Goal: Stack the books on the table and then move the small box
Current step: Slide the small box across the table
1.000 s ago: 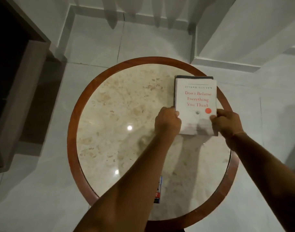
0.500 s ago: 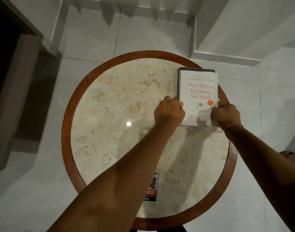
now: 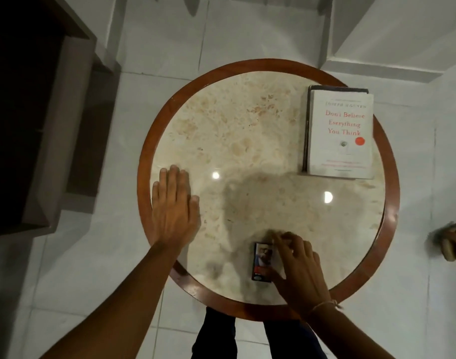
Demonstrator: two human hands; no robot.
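Note:
A white book with red lettering (image 3: pixel 341 133) lies on top of a darker book (image 3: pixel 307 130) at the far right of the round marble table (image 3: pixel 247 141). The two form a neat stack, with only the lower book's left and far edges showing. A small dark box with a picture on it (image 3: pixel 261 261) lies flat near the table's front edge. My right hand (image 3: pixel 298 268) rests against the box's right side, fingers curled and touching it; the grip is blurred. My left hand (image 3: pixel 173 207) lies flat and open on the table's left edge, holding nothing.
The table has a brown wooden rim (image 3: pixel 144 161) and stands on a white tiled floor. A dark cabinet (image 3: pixel 35 120) stands to the left. A white step or ledge (image 3: pixel 392 42) rises at the back right. My legs (image 3: pixel 247 335) show under the table's front.
Both hands have left the book stack. My left hand moved to the table's left edge, and my right hand came down to the small box at the front.

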